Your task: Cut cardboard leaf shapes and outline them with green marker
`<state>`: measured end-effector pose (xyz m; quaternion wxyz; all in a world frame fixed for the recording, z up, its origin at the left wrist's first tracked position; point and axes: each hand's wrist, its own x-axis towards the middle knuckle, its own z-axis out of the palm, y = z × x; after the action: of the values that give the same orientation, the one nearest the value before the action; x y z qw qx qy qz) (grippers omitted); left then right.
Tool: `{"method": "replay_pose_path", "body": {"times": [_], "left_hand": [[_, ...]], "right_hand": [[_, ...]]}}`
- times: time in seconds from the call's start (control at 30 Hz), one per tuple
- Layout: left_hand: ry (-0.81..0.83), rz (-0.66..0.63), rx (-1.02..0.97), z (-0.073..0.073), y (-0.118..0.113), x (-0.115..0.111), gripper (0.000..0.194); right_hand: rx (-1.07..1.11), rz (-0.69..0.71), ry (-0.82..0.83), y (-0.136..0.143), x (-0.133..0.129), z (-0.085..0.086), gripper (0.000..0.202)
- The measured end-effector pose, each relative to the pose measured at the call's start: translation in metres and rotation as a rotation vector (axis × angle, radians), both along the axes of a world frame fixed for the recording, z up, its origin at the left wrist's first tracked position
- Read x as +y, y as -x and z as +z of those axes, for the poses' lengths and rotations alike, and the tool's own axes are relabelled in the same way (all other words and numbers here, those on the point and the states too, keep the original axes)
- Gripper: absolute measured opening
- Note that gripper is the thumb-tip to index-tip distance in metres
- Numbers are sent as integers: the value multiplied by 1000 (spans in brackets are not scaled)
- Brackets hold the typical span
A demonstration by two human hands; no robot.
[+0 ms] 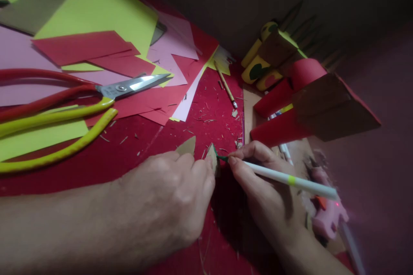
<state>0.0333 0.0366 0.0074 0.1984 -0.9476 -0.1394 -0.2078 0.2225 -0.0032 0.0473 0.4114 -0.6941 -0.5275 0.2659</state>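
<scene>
My left hand (180,193) is closed on a small pointed piece of cardboard (212,154), most of it hidden by the fingers. A green edge shows along its side. A second pointed cardboard piece (187,145) pokes out past the knuckles; whether the hand grips it too I cannot tell. My right hand (267,193) pinches a white-barrelled marker (277,174) with a yellow band. Its green tip touches the edge of the small piece.
Scissors (121,88) with red and yellow handles lie at left over red, pink and yellow paper sheets (103,13). A short pencil (226,86) rests on the red surface (206,103) among scraps. At right stand red tubes with cardboard (332,107), yellow tubes (256,68) and a pink object (329,217).
</scene>
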Motion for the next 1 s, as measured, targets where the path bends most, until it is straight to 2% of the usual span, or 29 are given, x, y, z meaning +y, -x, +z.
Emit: {"method": "replay_pose_path", "body": {"times": [0.3, 0.63, 0.8, 1.0], "left_hand": [[28, 3, -3, 1, -2, 0, 22], [55, -8, -2, 1, -2, -1, 26], [90, -8, 7, 0, -1, -1, 21], [55, -24, -22, -2, 0, 0, 32]], "right_hand": [[6, -52, 16, 4, 2, 1, 10], [-29, -11, 9, 4, 3, 4, 10], [-49, 3, 13, 4, 3, 2, 11], [-24, 16, 5, 1, 0, 1, 15]]}}
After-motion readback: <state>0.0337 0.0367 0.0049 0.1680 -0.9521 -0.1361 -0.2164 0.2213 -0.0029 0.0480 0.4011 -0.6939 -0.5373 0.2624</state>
